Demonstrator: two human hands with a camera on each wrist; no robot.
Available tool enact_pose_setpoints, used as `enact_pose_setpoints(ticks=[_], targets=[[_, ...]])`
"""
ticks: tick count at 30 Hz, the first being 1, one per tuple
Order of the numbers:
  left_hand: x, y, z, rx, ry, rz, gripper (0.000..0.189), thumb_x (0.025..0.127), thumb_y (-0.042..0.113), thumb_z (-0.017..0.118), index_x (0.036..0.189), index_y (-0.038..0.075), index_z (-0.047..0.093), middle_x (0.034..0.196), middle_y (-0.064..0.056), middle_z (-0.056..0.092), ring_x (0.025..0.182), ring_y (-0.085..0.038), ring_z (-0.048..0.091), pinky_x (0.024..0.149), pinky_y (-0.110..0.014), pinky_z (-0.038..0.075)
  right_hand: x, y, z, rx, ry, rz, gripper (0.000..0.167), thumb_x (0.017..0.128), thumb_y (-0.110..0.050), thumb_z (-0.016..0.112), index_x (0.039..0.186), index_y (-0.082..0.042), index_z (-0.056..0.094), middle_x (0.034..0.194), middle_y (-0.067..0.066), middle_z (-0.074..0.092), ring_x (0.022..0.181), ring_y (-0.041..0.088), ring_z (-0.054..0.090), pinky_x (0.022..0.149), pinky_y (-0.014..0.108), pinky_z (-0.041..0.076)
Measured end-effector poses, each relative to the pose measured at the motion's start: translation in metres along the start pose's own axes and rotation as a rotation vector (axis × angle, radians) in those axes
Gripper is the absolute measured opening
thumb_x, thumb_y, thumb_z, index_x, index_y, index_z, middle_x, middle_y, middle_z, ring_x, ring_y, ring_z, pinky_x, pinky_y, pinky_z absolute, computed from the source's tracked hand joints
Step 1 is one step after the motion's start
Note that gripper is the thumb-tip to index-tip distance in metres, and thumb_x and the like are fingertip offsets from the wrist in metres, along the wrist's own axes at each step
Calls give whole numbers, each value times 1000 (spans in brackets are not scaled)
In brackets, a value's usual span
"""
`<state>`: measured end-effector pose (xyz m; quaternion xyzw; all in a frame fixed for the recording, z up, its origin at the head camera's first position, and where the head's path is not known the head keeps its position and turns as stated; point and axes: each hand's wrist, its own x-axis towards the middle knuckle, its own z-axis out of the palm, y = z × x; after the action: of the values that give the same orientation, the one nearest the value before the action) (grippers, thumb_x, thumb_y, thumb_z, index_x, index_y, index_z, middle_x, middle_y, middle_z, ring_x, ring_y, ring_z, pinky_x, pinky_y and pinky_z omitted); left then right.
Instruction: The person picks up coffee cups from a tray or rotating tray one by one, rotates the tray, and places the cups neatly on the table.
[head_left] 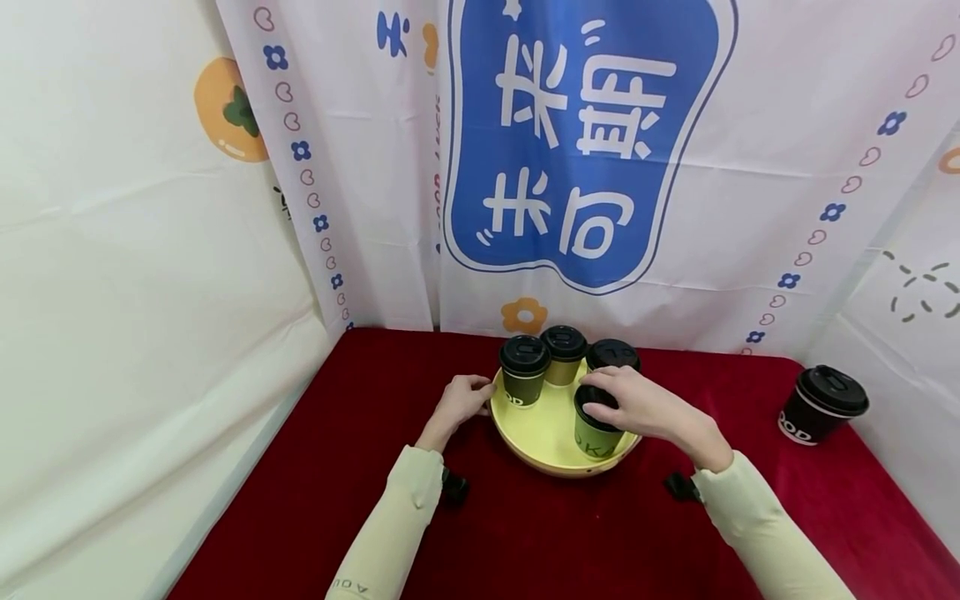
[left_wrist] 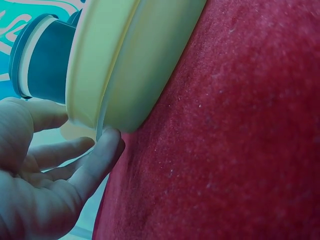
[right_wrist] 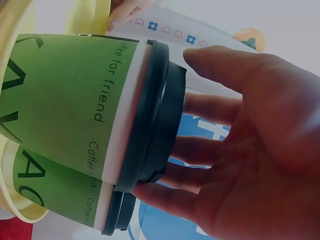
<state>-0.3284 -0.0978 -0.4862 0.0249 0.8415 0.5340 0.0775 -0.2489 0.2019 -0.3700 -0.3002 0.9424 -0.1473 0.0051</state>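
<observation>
A round yellow basin stands on the red cloth with several lidded paper cups inside. My left hand holds its left rim; in the left wrist view the thumb is at the edge and the fingers lie against the outer side. Over the green paper cup at the basin's front right is my right hand. In the right wrist view its fingers spread loosely around the black lid, the thumb apart from it and the palm standing off. The cup's print reads "Coffee for friend".
In the basin are a dark green cup at left, a brown cup at back and another black-lidded cup behind the green one. A black cup stands far right on the cloth. A printed curtain hangs behind.
</observation>
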Motion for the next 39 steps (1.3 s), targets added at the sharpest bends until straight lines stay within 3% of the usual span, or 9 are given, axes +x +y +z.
enact_pose_setpoints(ticks=[21, 30, 39], targets=[[0, -1, 0, 13, 3, 7, 37, 99, 28, 57, 126, 4, 64, 115, -17, 66, 75, -16, 68, 70, -30, 59, 2, 2, -2, -26, 46, -1, 40, 93, -30, 66, 127, -7, 64, 125, 15, 64, 117, 36, 58, 99, 53, 47], [-1, -2, 1, 24, 4, 17, 37, 99, 30, 57, 125, 5, 65, 115, -15, 67, 78, -15, 69, 72, -30, 59, -10, 9, -22, 92, 84, 74, 43, 94, -35, 65, 130, -12, 62, 128, 10, 64, 117, 31, 58, 100, 54, 47], [-1, -2, 0, 38, 1, 6, 39, 99, 32, 57, 127, 6, 64, 111, -15, 68, 71, -15, 68, 69, -29, 58, -28, 21, -46, 122, 122, 117, 46, 94, -42, 63, 131, -15, 61, 130, 12, 63, 120, 32, 58, 100, 56, 46]])
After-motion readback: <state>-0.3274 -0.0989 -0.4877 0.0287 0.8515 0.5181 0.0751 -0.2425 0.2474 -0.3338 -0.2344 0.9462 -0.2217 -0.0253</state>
